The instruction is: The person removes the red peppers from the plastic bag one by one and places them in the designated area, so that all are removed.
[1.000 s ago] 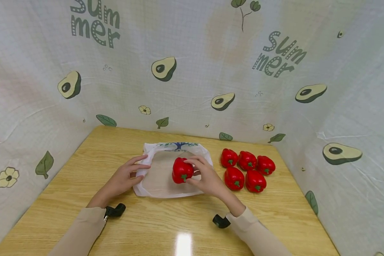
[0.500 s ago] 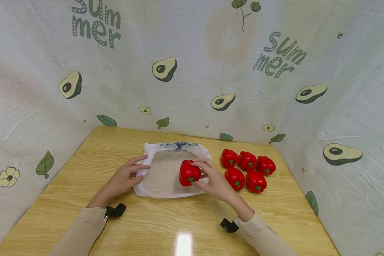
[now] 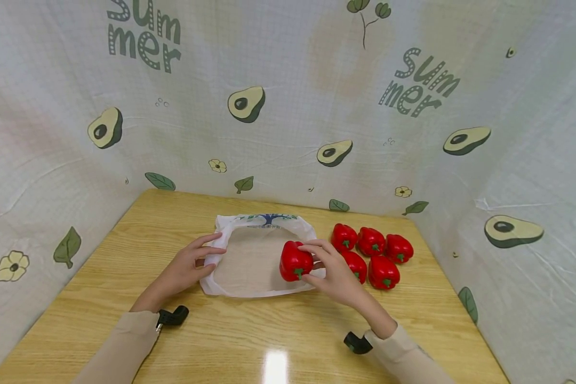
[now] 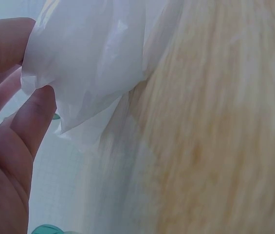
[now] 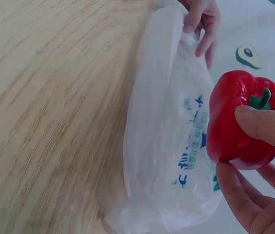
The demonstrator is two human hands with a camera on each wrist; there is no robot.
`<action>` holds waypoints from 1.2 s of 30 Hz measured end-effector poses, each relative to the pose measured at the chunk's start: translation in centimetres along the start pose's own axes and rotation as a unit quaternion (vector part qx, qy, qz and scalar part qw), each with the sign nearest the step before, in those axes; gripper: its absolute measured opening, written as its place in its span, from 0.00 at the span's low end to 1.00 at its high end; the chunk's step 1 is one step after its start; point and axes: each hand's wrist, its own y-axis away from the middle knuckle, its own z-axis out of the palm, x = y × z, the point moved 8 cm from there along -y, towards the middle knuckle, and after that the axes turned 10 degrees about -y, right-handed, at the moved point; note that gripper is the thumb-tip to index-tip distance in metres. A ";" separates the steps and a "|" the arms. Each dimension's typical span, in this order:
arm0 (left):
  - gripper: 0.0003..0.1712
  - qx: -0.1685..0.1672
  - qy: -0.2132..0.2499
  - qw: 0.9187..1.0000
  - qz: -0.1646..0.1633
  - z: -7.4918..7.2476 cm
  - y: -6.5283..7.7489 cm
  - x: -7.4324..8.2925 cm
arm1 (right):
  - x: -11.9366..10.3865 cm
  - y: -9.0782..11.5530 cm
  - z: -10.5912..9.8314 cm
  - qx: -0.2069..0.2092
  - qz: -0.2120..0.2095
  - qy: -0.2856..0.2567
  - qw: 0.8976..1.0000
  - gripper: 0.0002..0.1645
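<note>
My right hand (image 3: 333, 276) holds a red bell pepper (image 3: 294, 258) by its sides, over the right part of a white plastic bag (image 3: 219, 224). The pepper's green stem (image 5: 261, 99) faces the thumb in the right wrist view. Blue and green print marks the bag, which stands with its mouth spread wide. At the bag's left rim, my left hand (image 3: 184, 269) pinches the thin plastic (image 4: 88, 63) between thumb and fingers. Inside the mouth only the pale bottom shows.
Several more red bell peppers (image 3: 371, 241) stand in two rows on the wooden table (image 3: 211, 341), right of the bag. The right hand partly covers one pepper (image 3: 357, 265). A printed cloth (image 3: 288, 106) hangs around the table's back and sides.
My right hand has moved to the right with the bell pepper, from the middle of the bag's mouth toward its right rim. The left hand and the bag have stayed nearly still.
</note>
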 end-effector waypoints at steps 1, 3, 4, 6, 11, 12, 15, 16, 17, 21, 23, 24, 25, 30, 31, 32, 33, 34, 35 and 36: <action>0.23 0.000 0.000 1.000 0.000 0.0 0.0 0.0 | 0.0 0.1 -0.2 0.002 -0.001 0.003 1.000 0.40; 0.23 0.000 0.001 1.000 0.000 0.0 0.0 -0.1 | 0.0 0.3 -0.6 0.006 -0.001 0.008 1.000 0.40; 0.23 -0.001 0.001 1.000 -0.001 0.1 0.0 -0.1 | 0.1 0.4 -0.8 0.008 0.000 0.011 1.000 0.40; 0.23 0.000 -0.002 1.000 0.000 0.1 0.0 -0.1 | 0.1 0.6 -1.1 0.011 0.002 0.015 1.000 0.40; 0.23 0.002 -0.011 1.000 0.001 0.1 0.0 -0.2 | 0.0 1.0 -1.6 0.015 0.007 0.016 1.000 0.40; 0.23 0.002 -0.011 1.000 0.001 0.1 0.0 -0.2 | 0.0 1.0 -1.8 0.015 0.008 0.016 1.000 0.40; 0.23 0.001 -0.009 1.000 0.001 0.1 0.0 -0.1 | 0.0 1.2 -2.1 0.018 0.009 0.017 1.000 0.40; 0.23 0.001 -0.008 1.000 0.001 0.1 0.0 -0.1 | 0.0 1.3 -2.3 0.019 0.010 0.018 1.000 0.40; 0.23 0.001 -0.006 1.000 0.002 0.0 0.0 -0.1 | 0.0 1.4 -2.4 0.021 0.010 0.020 1.000 0.40; 0.23 -0.001 -0.004 1.000 0.002 0.0 0.0 -0.1 | 0.1 1.6 -3.1 0.030 0.005 0.024 0.999 0.41; 0.23 -0.002 -0.001 1.000 0.002 0.0 0.0 -0.1 | 0.2 1.7 -3.4 0.034 0.003 0.028 0.999 0.41; 0.23 -0.002 0.000 1.000 0.002 0.0 0.0 -0.1 | 0.3 1.8 -3.6 0.035 0.001 0.031 0.999 0.41; 0.23 -0.002 0.000 1.000 0.003 0.0 0.0 -0.1 | 0.3 1.8 -3.7 0.037 0.001 0.034 0.999 0.41; 0.23 0.001 0.001 1.000 0.005 0.0 0.0 -0.1 | 0.4 2.0 -4.5 0.045 0.003 0.050 0.998 0.41; 0.23 0.001 0.000 1.000 0.006 0.0 0.0 -0.1 | 0.4 2.0 -4.6 0.046 0.003 0.052 0.998 0.41; 0.23 0.001 0.000 1.000 0.006 0.1 0.0 -0.1 | 0.4 2.0 -4.8 0.047 0.004 0.055 0.997 0.41; 0.23 0.002 0.000 1.000 0.006 0.1 0.0 -0.1 | 0.4 2.1 -4.9 0.048 0.004 0.057 0.997 0.41; 0.23 0.002 -0.001 1.000 0.006 0.1 0.0 -0.1 | 0.5 2.1 -5.1 0.049 0.006 0.059 0.997 0.41; 0.23 0.002 -0.002 1.000 0.006 0.1 0.0 -0.1 | 0.5 2.1 -5.2 0.050 0.007 0.061 0.997 0.41; 0.23 0.002 -0.002 1.000 0.005 0.1 0.0 -0.1 | 0.5 2.1 -5.4 0.051 0.008 0.063 0.997 0.42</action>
